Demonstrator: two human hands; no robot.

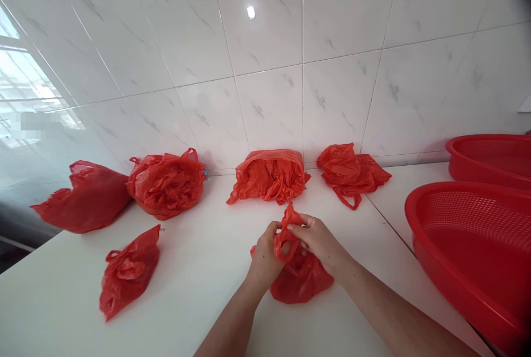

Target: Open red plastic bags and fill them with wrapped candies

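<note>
A red plastic bag (302,285) lies on the white table in front of me, its top gathered upward. My left hand (267,252) is closed on the left side of that top, beside a handle loop. From the right, my right hand (317,238) pinches the gathered plastic between thumb and fingers. The bag's upper tip sticks up above both hands. What the bag contains, if anything, is hidden. Behind my hands sits a wide bundle of red plastic bags (271,174), close to the wall.
More red bags stand along the wall: a full one (89,197), a round stuffed one (166,185) and a crumpled one (352,172). A small bag (130,277) lies at the front left. Red perforated baskets (431,235) occupy the right side. A tiled wall (269,108) bounds the table.
</note>
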